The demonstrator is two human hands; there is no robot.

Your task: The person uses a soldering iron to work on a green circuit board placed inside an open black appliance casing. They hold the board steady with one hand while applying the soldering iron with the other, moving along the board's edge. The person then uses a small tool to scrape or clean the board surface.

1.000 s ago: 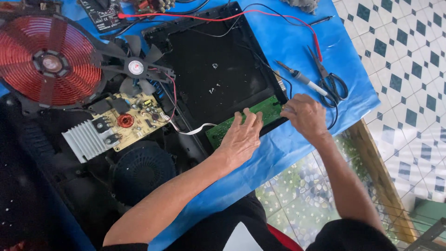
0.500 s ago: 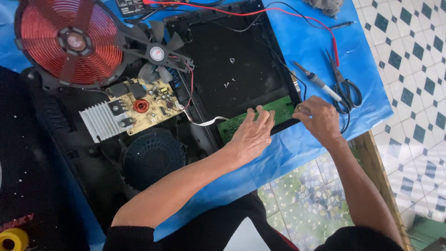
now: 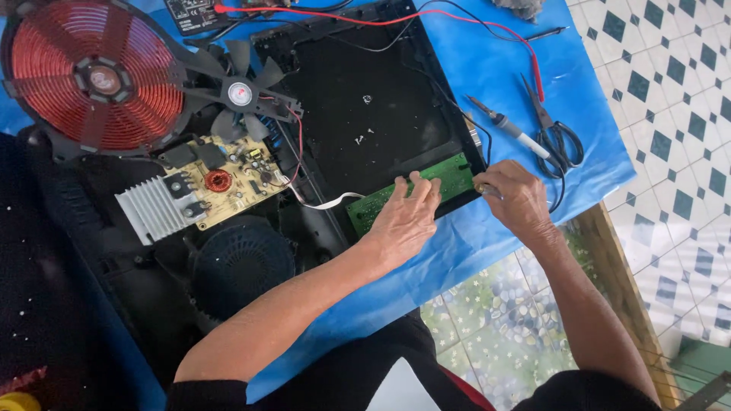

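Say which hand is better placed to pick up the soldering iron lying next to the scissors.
Right. The right hand sits at the green circuit board's end, just below the soldering iron and scissors. The left hand lies flat on the board, farther away, and would have to cross over.

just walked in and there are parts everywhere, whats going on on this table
A person is bent over an opened induction cooker on a blue cloth. Their left hand lies flat on a green circuit board at the edge of the black top panel, while the right hand grips a small tool at the board's end. The red copper coil, fan and yellowish power board lie exposed to the left. A soldering iron and scissors rest nearby.
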